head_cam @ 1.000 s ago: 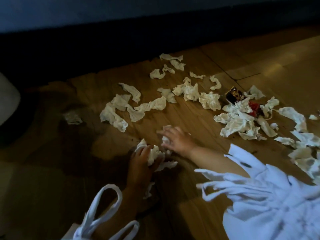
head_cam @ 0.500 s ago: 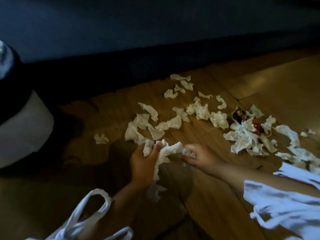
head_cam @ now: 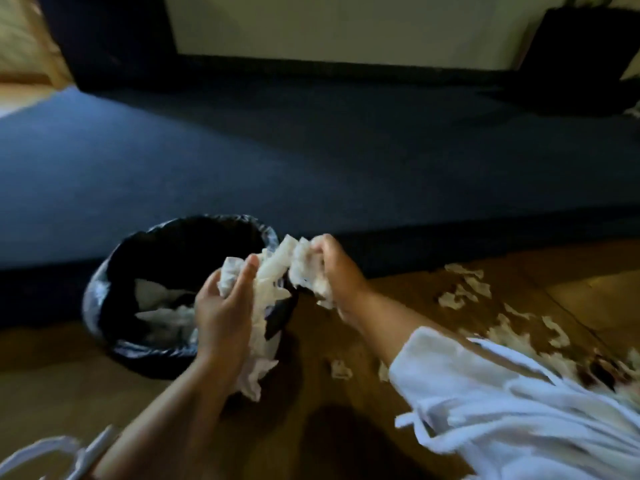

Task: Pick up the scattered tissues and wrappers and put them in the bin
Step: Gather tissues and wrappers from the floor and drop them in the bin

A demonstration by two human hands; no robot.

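Observation:
Both my hands hold one bundle of white crumpled tissues (head_cam: 273, 271) over the right rim of the bin (head_cam: 104, 285), a round bin with a black liner and tissues inside. My left hand (head_cam: 221, 310) grips the bundle's left part, and a tail hangs below it. My right hand (head_cam: 332, 268) grips the right part. More scattered tissues (head_cam: 464, 292) lie on the wooden floor at the right. A dark wrapper (head_cam: 599, 374) shows blurred near my white sleeve.
A dark blue rug (head_cam: 311, 161) covers the floor behind the bin. Dark furniture (head_cam: 575, 53) stands at the back right. The wooden floor (head_cam: 346, 393) runs under my arms. A small tissue scrap (head_cam: 341, 370) lies near my right forearm.
My hands lifted the tissue bundle off the floor and carried it left to the bin. The view swung left, so the bin is now in full sight.

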